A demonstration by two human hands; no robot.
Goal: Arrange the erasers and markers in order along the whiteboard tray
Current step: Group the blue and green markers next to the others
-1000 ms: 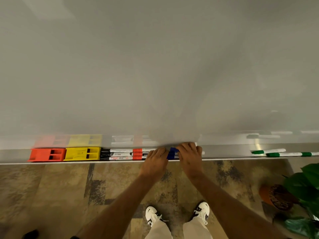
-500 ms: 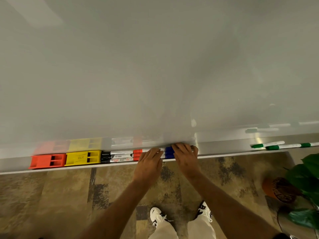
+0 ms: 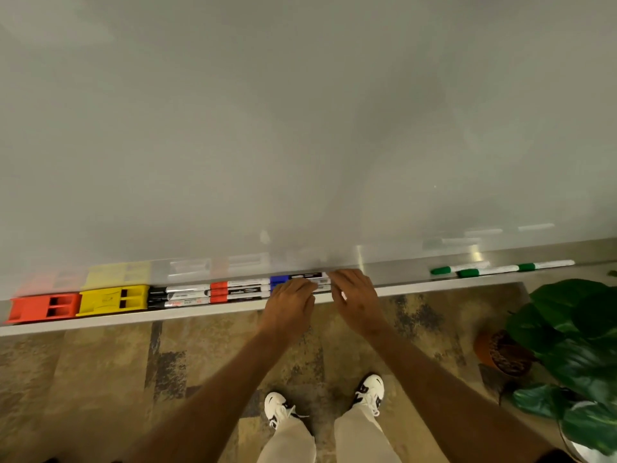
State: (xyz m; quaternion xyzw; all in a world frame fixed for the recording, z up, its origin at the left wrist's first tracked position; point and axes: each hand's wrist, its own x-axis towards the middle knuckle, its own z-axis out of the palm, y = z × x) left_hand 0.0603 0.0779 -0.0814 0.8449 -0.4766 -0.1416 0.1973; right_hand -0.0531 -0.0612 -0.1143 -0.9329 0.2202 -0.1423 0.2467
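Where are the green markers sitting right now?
In the head view the green markers lie loose on the whiteboard tray far to the person's right, well apart from the sorted row and the right hand, above the potted plant.

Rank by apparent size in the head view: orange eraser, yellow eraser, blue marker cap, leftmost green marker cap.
1-2. Orange block eraser and yellow block eraser: look alike, no ranking.
3-4. Blue marker cap and leftmost green marker cap: close, and wide-angle distortion makes it unsure.
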